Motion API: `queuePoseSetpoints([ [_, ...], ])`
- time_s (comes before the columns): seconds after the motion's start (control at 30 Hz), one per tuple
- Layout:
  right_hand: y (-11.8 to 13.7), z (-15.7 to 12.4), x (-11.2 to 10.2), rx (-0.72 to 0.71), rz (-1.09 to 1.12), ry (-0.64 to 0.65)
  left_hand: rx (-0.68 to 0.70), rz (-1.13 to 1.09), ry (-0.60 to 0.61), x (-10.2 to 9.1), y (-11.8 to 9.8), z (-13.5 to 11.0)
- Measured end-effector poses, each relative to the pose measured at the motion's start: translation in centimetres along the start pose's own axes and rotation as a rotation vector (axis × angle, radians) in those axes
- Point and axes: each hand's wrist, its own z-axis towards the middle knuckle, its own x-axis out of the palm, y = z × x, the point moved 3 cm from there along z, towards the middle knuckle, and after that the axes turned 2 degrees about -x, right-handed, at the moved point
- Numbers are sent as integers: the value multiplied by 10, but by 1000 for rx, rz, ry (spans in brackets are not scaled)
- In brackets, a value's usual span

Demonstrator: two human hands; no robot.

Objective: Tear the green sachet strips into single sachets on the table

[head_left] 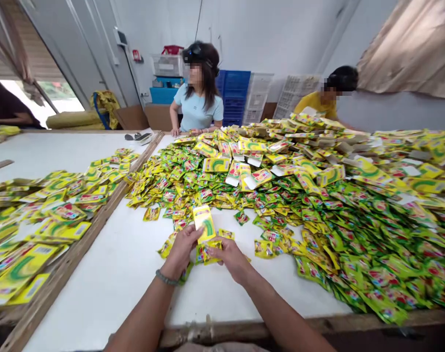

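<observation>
My left hand [183, 248] is closed round a small yellow carton [205, 224] with a green arc on its face, held tilted above the white table. In my right hand [230, 255], pinched by the fingertips, are small yellow and green sachets [209, 253] just below the carton. How many sachets are in the pinch cannot be made out. Beneath and around both hands lie a few loose sachets, among them a yellow one [263, 248] to the right. The carton's lower end and my left fingertips are partly hidden.
A large heap of green and yellow sachets [340, 244] covers the right side, with flat yellow cartons [252, 146] on top. Left of a wooden divider [94, 230] lie more cartons [35, 264]. Two people [198, 107] [318, 105] stand across the table; another is at far left.
</observation>
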Motion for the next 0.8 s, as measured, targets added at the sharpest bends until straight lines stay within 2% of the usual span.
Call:
queuePoseSetpoints([
  [0.07,0,-9,7,-127,-284,-42,16,10,-86,-4,2,-4],
  [0.17,6,-17,15,-325,-848,-156,43,108,-231,-7,5,-12],
  [0.23,9,-23,25,-391,-1122,-123,80,194,-213,-5,6,-15],
  [0.3,11,-29,35,-425,-1230,-28,98,231,-148,-2,6,-17],
  [0.37,15,-35,41,-436,-1170,73,43,169,-102,-3,7,-19],
  [0.47,29,-38,32,-449,-817,179,-77,-6,-74,-9,6,-23],
  [0.5,35,-36,24,-429,-677,159,-99,-33,-47,-10,5,-24],
  [0.57,48,-25,3,-352,-462,4,-137,-30,36,-9,5,-29],
  [0.67,65,-3,-26,-298,-371,-286,-207,35,191,-2,11,-34],
  [0.73,71,11,-34,-304,-418,-305,-200,62,242,1,15,-34],
  [0.8,70,20,-37,-282,-492,-236,-166,72,250,2,17,-33],
])
